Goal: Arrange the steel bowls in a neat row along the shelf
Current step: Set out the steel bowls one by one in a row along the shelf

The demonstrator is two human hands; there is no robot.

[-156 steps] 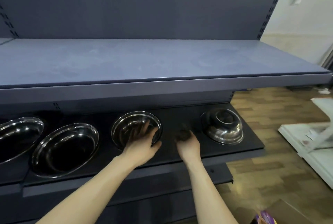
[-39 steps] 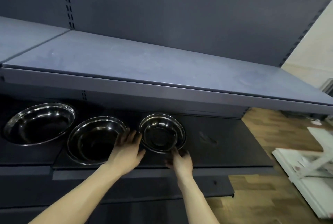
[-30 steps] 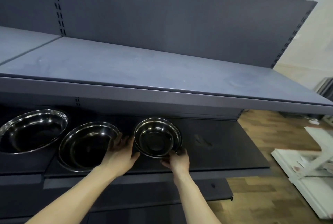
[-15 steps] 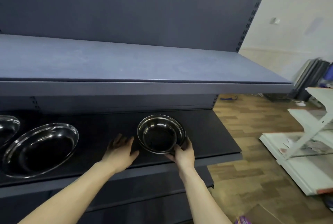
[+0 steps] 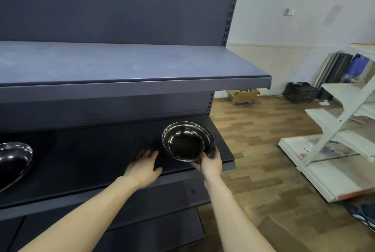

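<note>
A small steel bowl stack (image 5: 187,141), one bowl nested in another, is tilted toward me near the right end of the dark lower shelf (image 5: 91,150). My right hand (image 5: 210,163) grips its near rim from below. My left hand (image 5: 145,165) lies flat on the shelf just left of the bowls, fingers spread, holding nothing. A larger steel bowl (image 5: 14,159) sits at the far left edge of the view, partly cut off.
A bare grey upper shelf (image 5: 132,65) overhangs the lower one. To the right are wooden floor, a white rack (image 5: 341,130), a cardboard box (image 5: 242,96) and a black crate (image 5: 300,91) by the wall. A shoe (image 5: 363,214) shows at the bottom right.
My right hand has carried the nested bowls to the right along the shelf, away from the larger bowls. My left hand has let go and followed along the shelf surface. The view has swung right.
</note>
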